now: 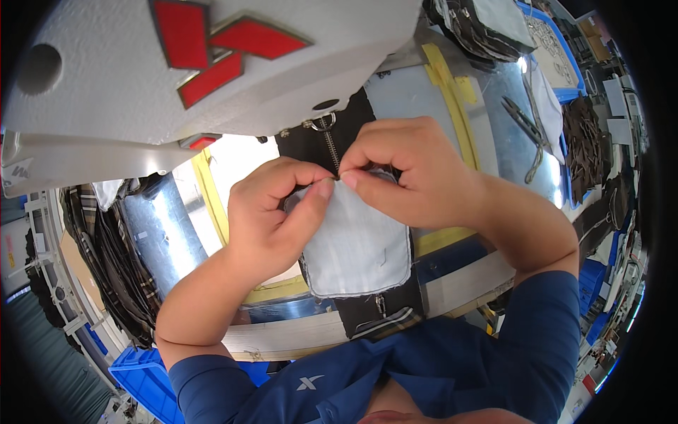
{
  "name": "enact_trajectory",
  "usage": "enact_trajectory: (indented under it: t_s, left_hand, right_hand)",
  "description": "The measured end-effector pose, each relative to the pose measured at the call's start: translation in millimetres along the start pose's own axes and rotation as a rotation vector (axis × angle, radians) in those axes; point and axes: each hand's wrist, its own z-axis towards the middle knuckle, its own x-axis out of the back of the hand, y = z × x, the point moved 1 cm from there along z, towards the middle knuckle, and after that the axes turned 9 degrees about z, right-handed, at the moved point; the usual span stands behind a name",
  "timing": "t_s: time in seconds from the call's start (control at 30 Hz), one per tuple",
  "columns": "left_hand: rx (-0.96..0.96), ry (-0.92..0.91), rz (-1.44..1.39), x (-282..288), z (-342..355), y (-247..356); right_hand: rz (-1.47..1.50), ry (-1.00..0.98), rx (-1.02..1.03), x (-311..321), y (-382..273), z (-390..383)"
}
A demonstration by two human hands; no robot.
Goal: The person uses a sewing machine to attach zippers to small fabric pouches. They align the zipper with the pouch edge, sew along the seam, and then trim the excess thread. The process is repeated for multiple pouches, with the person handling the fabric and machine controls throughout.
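Observation:
A strip of black fabric (pixel 296 146) with a metal-toothed zipper (pixel 330 145) runs along the table in front of me, partly under the sewing machine. On top of it lies a pale blue, pocket-shaped cloth piece (pixel 357 247) with a dark frayed edge. My left hand (pixel 265 212) pinches the upper edge of this cloth beside the zipper's lower end, thumb against forefinger. Right beside it, my right hand (pixel 417 173) pinches the same edge, and the fingertips of both hands nearly meet. Exactly what is between the fingertips is hidden. A zipper pull (pixel 381 305) shows below the cloth.
A large white sewing machine (pixel 353 49) fills the upper left, close above my hands. Pliers (pixel 524 120) lie on the metal tabletop at the right. Dark and plaid cloth pieces (pixel 106 247) hang at the left. A blue crate (pixel 145 378) stands below; a blue tray (pixel 571 92) sits far right.

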Motion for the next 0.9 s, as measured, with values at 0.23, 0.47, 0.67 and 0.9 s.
enact_trajectory:
  t_s: [0.23, 0.47, 0.67, 0.9]
  left_hand:
    - [0.243, 0.051, 0.287, 5.1, 12.8, -5.4]
    - [0.292, 0.038, 0.395, 18.0, 47.4, -17.1]
    - [0.237, -0.044, 0.491, 19.2, 52.0, -36.5]
    - [-0.102, 0.079, 0.639, 19.5, 54.5, -48.4]
  right_hand:
    - [-0.329, 0.060, 0.096, -3.4, 20.7, 10.7]
    - [-0.401, 0.044, -0.044, 11.3, 32.8, 50.2]
    - [-0.461, 0.016, -0.069, 16.5, 35.8, 59.5]
    - [-0.410, -0.097, -0.289, 26.7, 23.5, 72.9]
